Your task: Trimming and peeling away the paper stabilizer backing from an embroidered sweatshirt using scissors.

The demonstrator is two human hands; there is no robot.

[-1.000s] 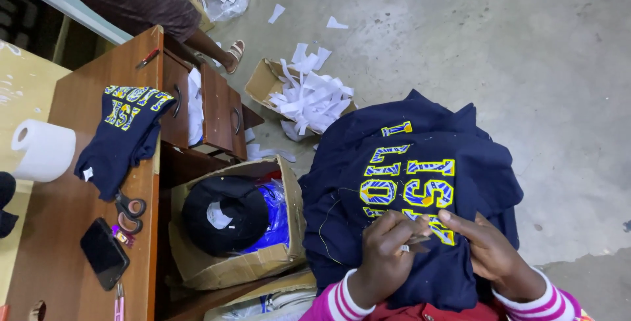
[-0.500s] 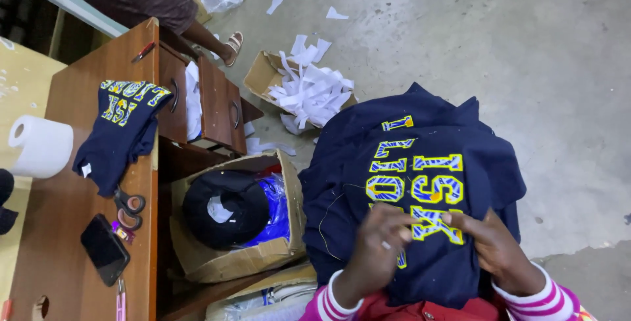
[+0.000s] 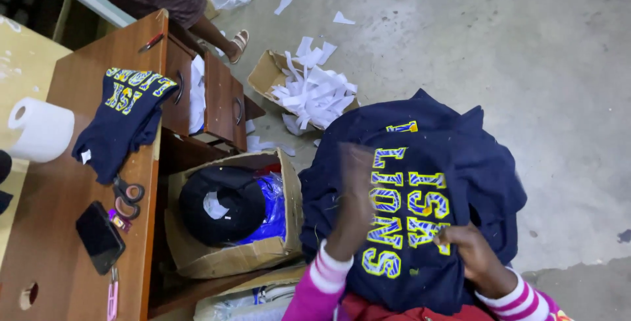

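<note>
Fingers of our right hand point(image 3: 474, 250) are curled and pinched onto the yellow-and-blue lettering point(image 3: 406, 212) on the navy garment point(image 3: 420, 196), at the lower right edge of the print. Left hand point(image 3: 355, 193) is raised over the left side of the same garment but motion-blurred, so we cannot tell whether its fingers are spread or closed, nor if it holds anything. Both wrists show pink-and-white striped cuffs.

Garment is draped over our lap, lettering face-up, above the concrete floor point(image 3: 526, 51).

Just left of it: open cardboard box point(image 3: 217, 265) holding a black cap point(image 3: 220, 203) and blue plastic. Further up, a smaller box of white paper scraps point(image 3: 312, 91), more scraps scattered about the floor.

Wooden desk point(image 3: 66, 229) on the left carries a second navy garment point(image 3: 121, 120) with matching lettering, scissors point(image 3: 128, 197), dark phone point(image 3: 100, 237), paper roll point(image 3: 41, 130), red pen near the far edge. One desk drawer stands open.

Another person's sandalled foot point(image 3: 238, 40) shows past the desk.
</note>
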